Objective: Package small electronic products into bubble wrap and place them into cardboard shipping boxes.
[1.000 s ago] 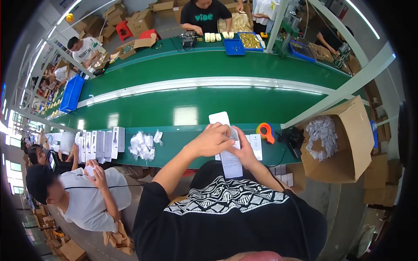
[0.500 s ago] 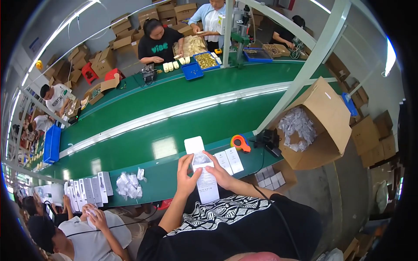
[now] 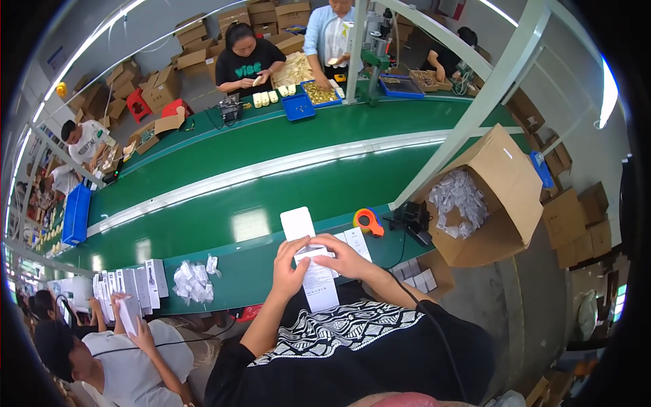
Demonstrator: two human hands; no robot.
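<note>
A white paper box (image 3: 320, 288) stands in front of my chest with its long top flap (image 3: 296, 222) raised. My left hand (image 3: 289, 268) is wrapped round its left side, thumb on the printed front. My right hand (image 3: 347, 259) grips the other side, with its fingers reaching across the box's mouth to the left hand's fingertips. A bit of clear plastic shows at the mouth; the rest of the contents is hidden. Behind my right hand lie white boxes (image 3: 357, 243) on the green table edge, partly covered by it.
An orange tape dispenser (image 3: 368, 221) and a black device (image 3: 412, 218) sit to the right. Beyond is a large carton (image 3: 505, 197) of bagged parts. Left lie a bagged pile (image 3: 194, 281) and a row of white boxes (image 3: 139, 285), beside a co-worker (image 3: 129, 353). A green conveyor (image 3: 271, 173) runs ahead.
My right fingers have moved left over the box's mouth, covering the plastic bag seen there before. The co-worker at left has raised a white box; a person across reaches into a tray of brass-coloured parts.
</note>
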